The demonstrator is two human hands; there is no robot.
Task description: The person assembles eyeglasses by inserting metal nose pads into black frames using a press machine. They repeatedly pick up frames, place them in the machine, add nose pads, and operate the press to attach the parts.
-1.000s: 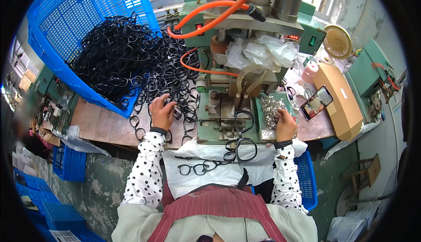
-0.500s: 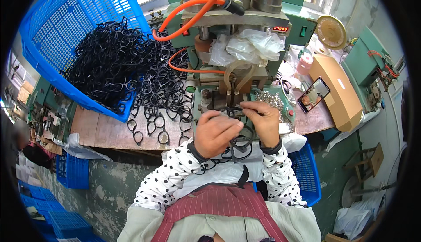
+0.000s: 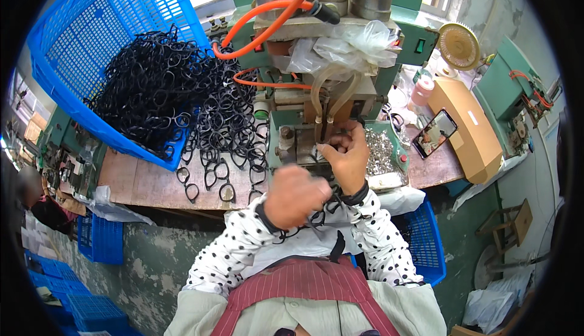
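My right hand (image 3: 348,158) is at the green press (image 3: 283,119), fingertips pinched together beside its metal fixture (image 3: 307,144). A small pale tip shows at the thumb, too little to name. My left hand (image 3: 296,196) hangs lower, in front of the press, its fingers smeared by motion; whether it holds anything is unclear. Black eyeglass frames (image 3: 317,217) lie below my hands on white plastic over my lap, partly hidden by the left hand. Small shiny metal parts (image 3: 378,153) are heaped in a tray right of my right hand.
A blue basket (image 3: 58,80) tips black eyeglass frames (image 3: 152,86) onto the table at left. Orange hoses (image 3: 267,38) and a plastic bag (image 3: 340,53) hang on the press. At right are a phone (image 3: 435,133), a cardboard box (image 3: 468,129) and a lower blue basket (image 3: 426,241).
My left hand has drawn back from the fixture toward me. The right hand has moved up and slightly left, closer to the press. The press head with its bag and tubes sits higher.
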